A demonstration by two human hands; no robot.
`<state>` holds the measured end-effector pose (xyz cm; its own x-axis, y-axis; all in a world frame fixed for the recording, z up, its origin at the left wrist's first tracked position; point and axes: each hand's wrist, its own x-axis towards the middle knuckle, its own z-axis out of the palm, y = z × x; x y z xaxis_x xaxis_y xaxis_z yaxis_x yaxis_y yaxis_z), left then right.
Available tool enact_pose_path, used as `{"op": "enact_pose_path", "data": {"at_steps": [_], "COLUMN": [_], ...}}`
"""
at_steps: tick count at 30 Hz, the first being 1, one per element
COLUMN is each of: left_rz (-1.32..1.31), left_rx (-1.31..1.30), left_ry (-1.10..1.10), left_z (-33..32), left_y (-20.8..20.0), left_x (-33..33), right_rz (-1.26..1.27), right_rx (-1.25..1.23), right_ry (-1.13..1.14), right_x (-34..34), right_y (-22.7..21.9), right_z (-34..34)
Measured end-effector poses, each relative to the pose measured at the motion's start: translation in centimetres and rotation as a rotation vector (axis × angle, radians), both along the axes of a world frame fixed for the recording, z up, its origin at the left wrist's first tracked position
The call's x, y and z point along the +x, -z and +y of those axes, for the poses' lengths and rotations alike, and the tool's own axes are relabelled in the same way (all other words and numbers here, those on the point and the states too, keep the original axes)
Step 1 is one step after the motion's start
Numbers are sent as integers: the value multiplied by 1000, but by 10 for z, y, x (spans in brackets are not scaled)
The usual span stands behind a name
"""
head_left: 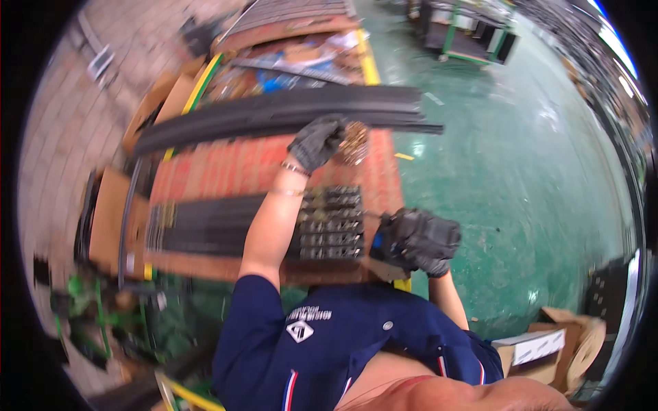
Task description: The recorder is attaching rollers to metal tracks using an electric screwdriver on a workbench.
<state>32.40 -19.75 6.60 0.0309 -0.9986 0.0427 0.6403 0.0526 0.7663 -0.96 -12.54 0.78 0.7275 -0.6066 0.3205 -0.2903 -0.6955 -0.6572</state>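
Note:
My left hand (317, 142), in a dark glove, reaches over the workbench with its fingers curled in at the left edge of a clear container of small brass-coloured screws (354, 142). What its fingertips hold, if anything, is hidden. My right hand (435, 264), also gloved, is wrapped round a dark cordless screwdriver (417, 234) at the bench's right edge. The tool's thin tip points left, toward the ends of several dark long profiles (219, 222) lying side by side. Rows of black and silvery end fittings (332, 222) line their right ends.
Across the bench, beyond the container, lie long dark strips (274, 113). Red-printed cardboard (205, 168) covers the bench top. Cardboard boxes (110, 219) stand along the left side. A green-framed cart (469, 34) is far right, and more cardboard (548, 346) sits at lower right.

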Motion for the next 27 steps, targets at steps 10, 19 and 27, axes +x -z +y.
{"op": "enact_pose_path", "data": {"at_steps": [10, 19, 27], "left_rz": [11, 297, 397], "left_rx": [254, 266, 206], "left_ry": [-383, -470, -278], "left_z": [204, 267, 249], "left_y": [8, 38, 22], "left_x": [14, -36, -78], "right_rz": [-228, -69, 253], "right_rx": [318, -70, -332], "right_ry": [86, -117, -133], "right_x": [-19, -5, 16], "right_y": [32, -35, -97], "right_z": [8, -6, 31]}}
